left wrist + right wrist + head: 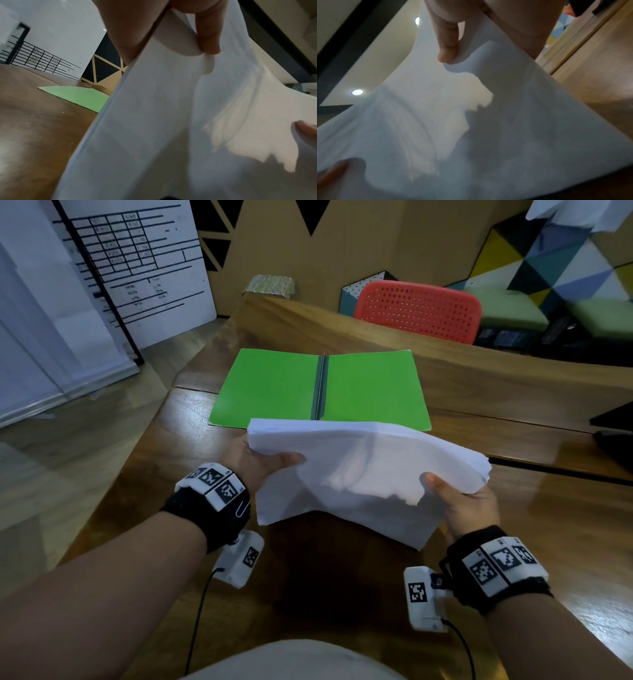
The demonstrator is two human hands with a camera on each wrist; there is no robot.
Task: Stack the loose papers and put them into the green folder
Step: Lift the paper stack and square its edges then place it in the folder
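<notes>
A stack of white papers hangs bowed in the air above the wooden desk, just in front of me. My left hand grips its left edge, thumb on top. My right hand grips its right edge the same way. The green folder lies open and flat on the desk beyond the stack, its grey spine in the middle and both inner leaves bare. In the left wrist view the papers fill the frame, with a corner of the folder behind them. The right wrist view shows the sheets under my thumb.
A red perforated chair stands behind the desk's raised back ledge. A dark object sits at the desk's right edge. A whiteboard with a table drawn on it leans at the left. Bare wood lies near me.
</notes>
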